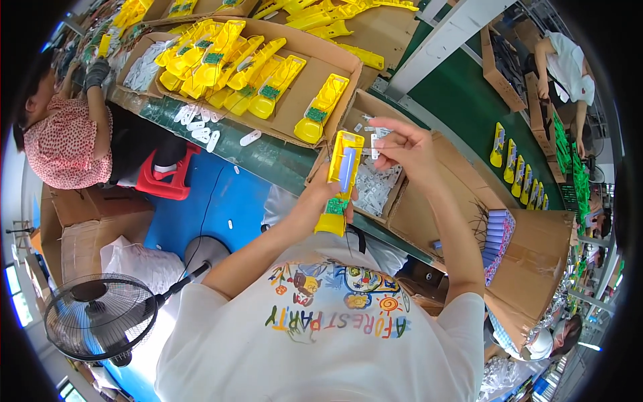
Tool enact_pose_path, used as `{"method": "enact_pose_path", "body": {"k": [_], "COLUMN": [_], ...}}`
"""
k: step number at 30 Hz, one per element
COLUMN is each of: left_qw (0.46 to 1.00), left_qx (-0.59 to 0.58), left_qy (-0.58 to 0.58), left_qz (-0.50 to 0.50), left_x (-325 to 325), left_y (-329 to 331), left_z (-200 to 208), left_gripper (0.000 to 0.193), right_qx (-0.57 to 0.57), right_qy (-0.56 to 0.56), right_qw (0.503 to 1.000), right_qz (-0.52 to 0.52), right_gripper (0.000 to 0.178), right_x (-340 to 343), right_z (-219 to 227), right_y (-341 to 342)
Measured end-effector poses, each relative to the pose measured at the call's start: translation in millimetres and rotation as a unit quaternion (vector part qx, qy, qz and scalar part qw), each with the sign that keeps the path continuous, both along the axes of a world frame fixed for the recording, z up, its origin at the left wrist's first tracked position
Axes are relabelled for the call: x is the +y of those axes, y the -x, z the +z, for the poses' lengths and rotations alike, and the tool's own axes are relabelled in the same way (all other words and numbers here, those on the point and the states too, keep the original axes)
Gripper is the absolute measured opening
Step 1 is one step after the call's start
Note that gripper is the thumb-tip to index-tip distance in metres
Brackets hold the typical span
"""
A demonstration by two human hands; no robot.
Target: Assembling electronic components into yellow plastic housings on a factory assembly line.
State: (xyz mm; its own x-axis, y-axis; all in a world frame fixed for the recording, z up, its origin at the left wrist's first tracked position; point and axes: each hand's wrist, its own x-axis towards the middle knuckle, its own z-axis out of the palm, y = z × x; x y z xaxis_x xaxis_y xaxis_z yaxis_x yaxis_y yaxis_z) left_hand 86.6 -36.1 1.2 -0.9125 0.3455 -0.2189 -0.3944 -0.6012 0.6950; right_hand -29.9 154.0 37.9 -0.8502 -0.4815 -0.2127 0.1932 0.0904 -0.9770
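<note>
My left hand is closed round a yellow plastic housing, held tilted in front of my chest. Inside the housing lie a blue-purple cylindrical battery and a green circuit board. A thin dark wire hangs from its lower end. Beside the housing's upper end, my right hand pinches a small white plastic piece between thumb and fingers. Just beneath my right hand, several similar white plastic pieces fill a small cardboard box.
A cardboard tray of yellow housings with boards stands at the far left. White oval pieces lie on the green bench. At right, a carton holds purple batteries. A fan and a seated co-worker are at left.
</note>
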Motion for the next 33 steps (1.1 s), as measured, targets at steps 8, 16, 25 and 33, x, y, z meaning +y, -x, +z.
{"method": "enact_pose_path", "body": {"k": [8,16,25,33], "left_qw": [0.989,0.984,0.992,0.979], "left_qx": [0.085,0.100,0.094,0.095], "left_qy": [0.124,0.147,0.084,0.166], "left_qz": [0.002,-0.002,0.010,-0.072], "left_x": [11,14,20,23], "left_y": [4,4,5,9], "left_z": [1,10,14,7], "left_gripper": [0.035,0.032,0.029,0.034], "right_qx": [0.257,0.070,0.143,0.022], "right_qy": [-0.096,-0.064,0.146,-0.031], "right_qw": [0.961,0.995,0.903,0.999], "right_qz": [-0.018,0.009,-0.378,-0.006], "right_gripper": [0.012,0.018,0.018,0.011], "right_x": [-8,6,24,22], "right_z": [0,10,2,6], "right_y": [-14,-16,-13,-17]}}
